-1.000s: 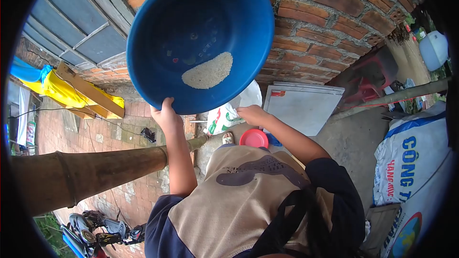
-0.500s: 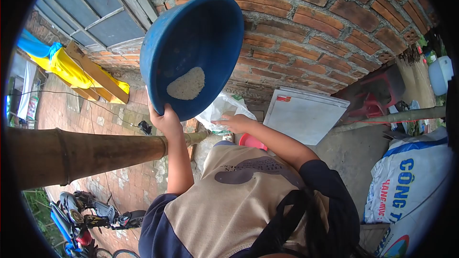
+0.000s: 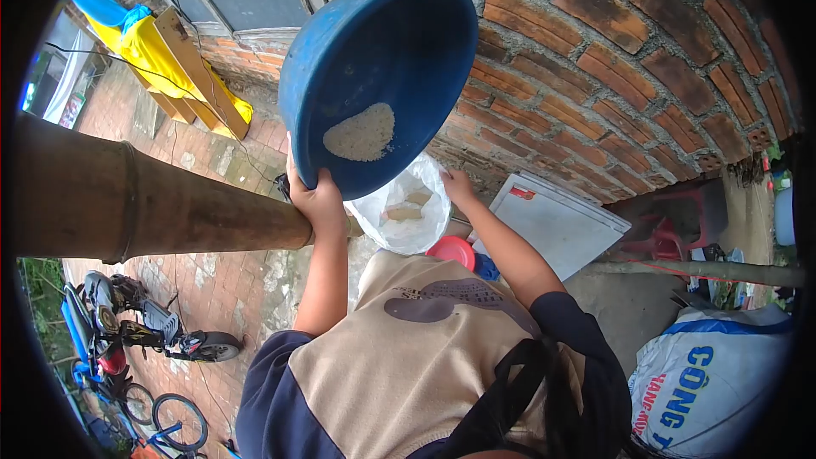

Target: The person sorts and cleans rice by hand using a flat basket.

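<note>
My left hand grips the near rim of a big blue basin, its thumb inside and its fingers behind the wall. The basin is tilted, and a small heap of white grains, like rice, lies low inside it. Just below and to the right, my right hand pinches the edge of a translucent plastic bag. The bag's mouth is spread, and something tan shows inside it. Part of the bag is hidden behind the basin.
A thick bamboo pole runs in from the left, close to my left forearm. Beyond the basin rises a brick wall. A white panel leans at the right, near a pink-red bowl. A motorbike stands lower left; a printed sack lies lower right.
My right hand has moved right and taken hold of the bag's edge, and the bag's mouth is wider. The view has shifted, and the basin stays tilted in my left hand.
</note>
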A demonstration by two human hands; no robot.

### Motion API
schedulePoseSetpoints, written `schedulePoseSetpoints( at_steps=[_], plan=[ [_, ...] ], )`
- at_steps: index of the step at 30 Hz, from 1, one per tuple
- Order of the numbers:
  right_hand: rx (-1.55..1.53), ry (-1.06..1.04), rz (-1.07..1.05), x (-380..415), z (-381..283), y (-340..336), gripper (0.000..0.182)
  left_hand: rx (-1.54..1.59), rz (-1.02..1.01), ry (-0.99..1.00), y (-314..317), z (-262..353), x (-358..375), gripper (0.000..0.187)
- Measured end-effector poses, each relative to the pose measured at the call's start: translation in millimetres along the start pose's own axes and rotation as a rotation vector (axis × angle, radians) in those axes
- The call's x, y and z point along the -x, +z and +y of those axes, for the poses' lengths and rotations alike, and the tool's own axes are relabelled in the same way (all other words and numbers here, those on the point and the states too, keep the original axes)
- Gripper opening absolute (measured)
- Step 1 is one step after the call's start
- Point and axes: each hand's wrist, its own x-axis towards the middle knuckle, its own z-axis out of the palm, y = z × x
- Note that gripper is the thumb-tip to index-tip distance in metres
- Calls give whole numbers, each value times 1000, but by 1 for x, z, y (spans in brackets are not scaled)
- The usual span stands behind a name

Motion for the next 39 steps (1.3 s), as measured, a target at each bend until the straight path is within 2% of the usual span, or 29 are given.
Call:
schedulePoseSetpoints(
  at_steps=[2,3,5,8,11,13,15,17,26,30,33,35,39],
  plan=[
    [-461,328,-92,-9,-13,-15,30,38,-16,15,1,2,2,35],
    [-502,362,-121,-29,14,4,29,41,-11,14,0,2,2,35],
    [-582,423,-121,-40,1,-14,28,11,-147,-22,-3,2,3,58],
    [-652,495,-178,-57,4,-27,27,-21,-145,-69,0,3,7,58],
    [-778,631,-129,-64,8,-38,27,-4,-139,-19,4,-2,10,59],
    [-818,651,-122,-62,4,-45,27,7,-141,11,7,0,11,59],
    [-858,676,-118,-60,7,-46,28,-95,-170,144,9,3,13,58],
    [-996,662,-122,-61,15,-41,29,-108,-192,156,11,7,15,57],
    [-1052,686,-114,-57,15,-49,37,-121,-306,319,18,4,17,56],
    [-1085,653,-77,-66,38,-40,38,-172,-385,408,17,2,16,55],
    [-1045,701,-75,-68,36,-45,40,-199,-432,471,16,5,16,52],
    [-1104,599,-73,-72,42,-42,39,-182,-429,518,17,6,16,47],
    [-1112,621,-64,-72,54,-37,38,-177,-430,593,17,12,15,40]
  ],
)
